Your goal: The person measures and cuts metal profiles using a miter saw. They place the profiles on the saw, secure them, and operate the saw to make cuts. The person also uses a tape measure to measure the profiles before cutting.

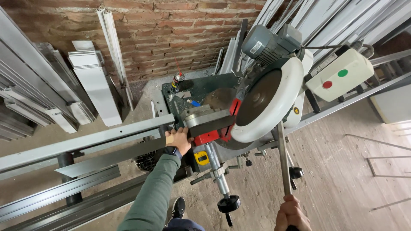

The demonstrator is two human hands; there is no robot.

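A chop saw stands in the middle, with a white blade guard (274, 102) around a round blade and a grey motor (267, 42) on top. My left hand (177, 139), in a green sleeve with a dark wristwatch, presses on a long grey aluminium profile (85, 143) where it meets the saw's clamp (209, 122). My right hand (292, 214) is closed around the lower end of the saw's long metal handle (283, 158), at the bottom edge of the view. A yellow tape measure (201, 157) lies on the saw stand just below the clamp.
A white switch box (340, 75) with a green and a red button hangs at the right. A spray can (177, 81) stands by the brick wall. Aluminium profiles (92, 81) lean against the wall and lie on the rack (55, 196) at left. My shoe (178, 207) is on the dusty floor.
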